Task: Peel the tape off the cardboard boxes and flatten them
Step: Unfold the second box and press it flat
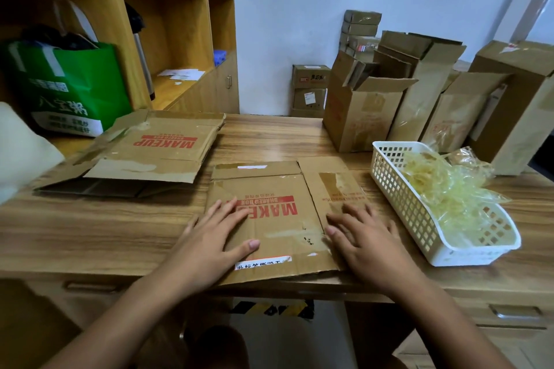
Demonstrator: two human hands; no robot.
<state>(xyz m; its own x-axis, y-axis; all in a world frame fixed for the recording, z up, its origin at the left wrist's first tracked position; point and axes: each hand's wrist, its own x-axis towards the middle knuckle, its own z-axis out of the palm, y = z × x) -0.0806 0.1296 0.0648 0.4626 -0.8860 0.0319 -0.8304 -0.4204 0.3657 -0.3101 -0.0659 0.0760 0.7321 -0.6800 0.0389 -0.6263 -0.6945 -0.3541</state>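
1. Two hands are here. The left hand (215, 237) lies flat with its fingers straight and a little apart, pressing down on a flat box (278, 228). The right hand (364, 237) also lies flat with straight fingers on the box's right flap; it looks a bit blurry.
2. This flat box sits in the middle of the table (90, 234), near the front. Its long side runs from 9 o'clock to 3 o'clock. Its red word is upside down, so the tops of the letters point to 6 o'clock. Its near edge reaches the table's front edge.
3. There are two flat boxes in all. The second flat box (156, 150) lies at 10 o'clock, not touching the first one.
4. One white basket (401, 198) sits at 3 o'clock, just beside the right flap, with a thin strip of bare wood between. A heap of peeled tape (449, 192) fills it.
5. Four standing boxes (359, 117) crowd together at 1 and 2 o'clock, behind the basket. More small boxes are stacked by the wall.
6. Bare wood shows at 9 o'clock beside the left hand, and at 12 o'clock.
7. One green bag (69, 90) stands at 10 o'clock, further away.
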